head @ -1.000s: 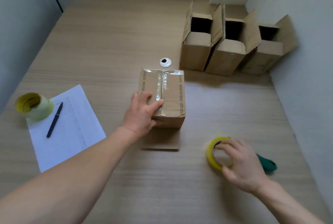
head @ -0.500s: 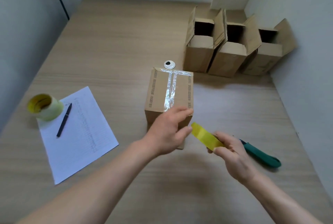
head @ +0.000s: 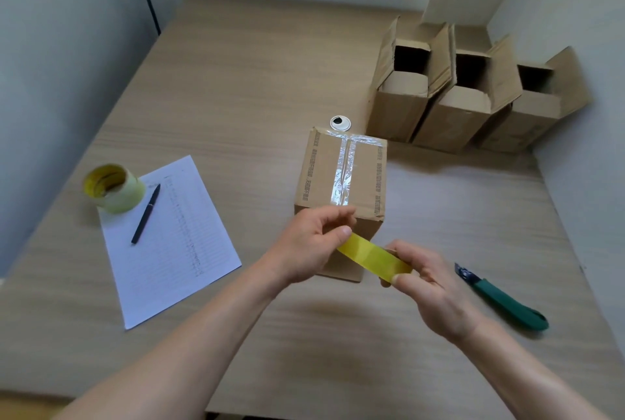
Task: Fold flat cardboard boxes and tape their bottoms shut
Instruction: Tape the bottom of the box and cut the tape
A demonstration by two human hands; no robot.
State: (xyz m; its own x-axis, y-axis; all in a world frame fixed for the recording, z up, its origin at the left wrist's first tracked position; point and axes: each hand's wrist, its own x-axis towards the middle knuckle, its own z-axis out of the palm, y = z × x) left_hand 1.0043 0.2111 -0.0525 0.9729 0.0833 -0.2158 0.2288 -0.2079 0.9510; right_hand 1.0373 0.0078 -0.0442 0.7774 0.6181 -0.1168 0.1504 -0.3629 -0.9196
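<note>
where clear tape crosses its seam, the cardboard box (head: pixel 341 176) shines.

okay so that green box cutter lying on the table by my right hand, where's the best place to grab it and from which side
Grip the green box cutter by its thick green handle, coming from above with your right hand. It lies flat, blade end pointing away toward the taped box, so fingers stay clear.

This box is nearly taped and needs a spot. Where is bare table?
Bare table lies behind the paper and left of the three open boxes. It is crowded around the taped box, both hands and the knife.
</note>
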